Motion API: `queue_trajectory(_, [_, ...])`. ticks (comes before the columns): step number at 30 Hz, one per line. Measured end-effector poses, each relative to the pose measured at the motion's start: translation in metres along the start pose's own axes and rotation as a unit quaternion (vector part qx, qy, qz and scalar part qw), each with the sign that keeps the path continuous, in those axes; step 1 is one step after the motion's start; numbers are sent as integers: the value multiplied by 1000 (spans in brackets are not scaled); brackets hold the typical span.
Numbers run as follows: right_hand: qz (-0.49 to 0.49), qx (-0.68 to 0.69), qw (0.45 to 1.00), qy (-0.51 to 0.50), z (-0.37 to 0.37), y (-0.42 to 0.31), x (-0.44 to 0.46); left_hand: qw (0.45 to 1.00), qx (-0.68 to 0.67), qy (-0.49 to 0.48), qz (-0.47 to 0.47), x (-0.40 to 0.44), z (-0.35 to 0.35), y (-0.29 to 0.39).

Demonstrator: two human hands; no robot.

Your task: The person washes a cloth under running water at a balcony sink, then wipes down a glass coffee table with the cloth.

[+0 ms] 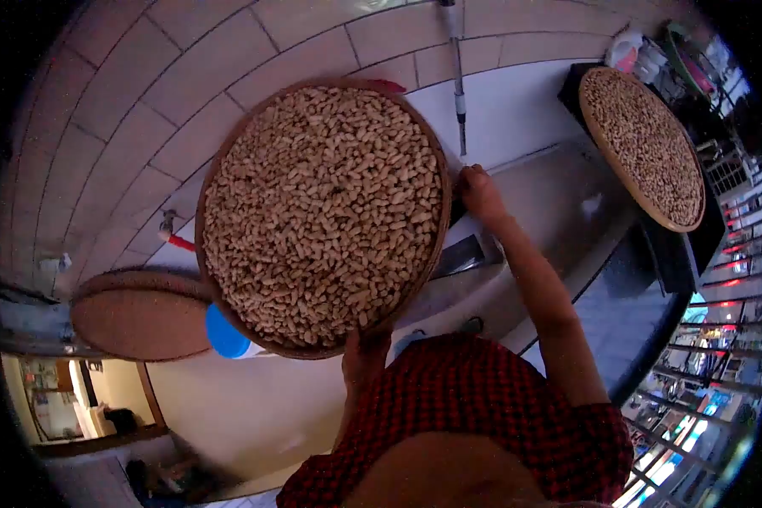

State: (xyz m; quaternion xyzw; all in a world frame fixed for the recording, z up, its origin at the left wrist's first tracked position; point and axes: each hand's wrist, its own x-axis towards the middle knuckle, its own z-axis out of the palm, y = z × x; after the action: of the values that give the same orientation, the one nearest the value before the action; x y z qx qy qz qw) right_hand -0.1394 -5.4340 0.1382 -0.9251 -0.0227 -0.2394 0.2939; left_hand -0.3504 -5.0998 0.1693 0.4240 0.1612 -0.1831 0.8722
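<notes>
A large round woven tray (445, 222) heaped with unshelled peanuts (322, 203) fills the middle of the view. My left hand (365, 356) grips its near rim, with the thumb up against the edge and the other fingers hidden. To the right of the tray, my right hand (483, 196) is closed, its fingers pinched together just below the end of a slim metal pole (459, 85). Whether those fingers hold anything cannot be made out. A small dark gap shows between that hand and the tray's rim.
Another round tray of peanuts (643, 148) rests on a dark stand at the right. A brown round tray (144, 323) leans at the left beside a blue lid (226, 331). Behind are a tiled wall (305, 42) and a tap (168, 222); window bars (703, 372) stand right.
</notes>
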Motion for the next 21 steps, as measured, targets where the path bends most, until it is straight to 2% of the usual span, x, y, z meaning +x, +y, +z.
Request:
queue_trajectory(1, [6, -3, 1000, 8, -16, 4, -4, 993, -119, 2, 2, -4, 5, 1])
queue_trajectory(2, [40, 54, 997, 44, -35, 13, -12, 972, -235, 3, 1, -5, 9, 2])
queue_trajectory(3, [73, 109, 988, 79, -52, 21, -21, 973, -229, -3, -6, -5, 11, 4])
queue_trajectory(4, [81, 103, 988, 86, -66, 27, -33, 988, -150, 21, 3, -5, 12, 6])
queue_trajectory(5, [149, 135, 973, 114, -79, 35, -49, 997, -69, 44, 10, -5, 12, 6])
queue_trajectory(6, [215, 168, 951, 143, -92, 41, -67, 997, -64, 38, -2, -7, 11, 5])
queue_trajectory(7, [224, 162, 949, 149, -103, 49, -85, 994, -93, 61, 1, -9, 10, 5])
queue_trajectory(8, [276, 160, 929, 185, -112, 61, -103, 989, -121, 84, 8, -11, 11, 5])
queue_trajectory(9, [326, 159, 906, 220, -122, 74, -117, 990, -116, 81, 2, -10, 14, 5])
queue_trajectory(11, [381, 319, 797, 342, -139, 130, -164, 985, -139, 94, 40, -14, 24, 6])
queue_trajectory(12, [394, 350, 783, 330, -153, 168, -199, 985, -123, 85, 83, -14, 37, 5])
queue_trajectory(13, [406, 381, 768, 317, -161, 193, -228, 986, -119, 84, 78, -8, 23, -5])
queue_trajectory(14, [410, 377, 765, 321, -172, 189, -240, 985, 45, 123, 113, -2, -5, -15])
queue_trajectory(16, [353, 410, 767, 345, -203, 177, -264, 957, 214, 139, 137, -3, -12, -17])
queue_trajectory(17, [333, 415, 766, 360, -214, 179, -279, 979, 91, 115, 142, -6, 5, -11])
queue_trajectory(18, [335, 489, 718, 365, -213, 184, -294, 986, -33, 86, 136, -3, 17, -9])
queue_trajectory(19, [327, 559, 666, 371, -211, 195, -312, 985, -23, 75, 154, -5, 31, -7])
queue_trajectory(20, [350, 570, 642, 374, -204, 200, -327, 983, -14, 63, 173, -7, 46, -5])
queue_trajectory(21, [373, 585, 616, 373, -195, 199, -335, 983, -95, 78, 134, 5, 4, -10])
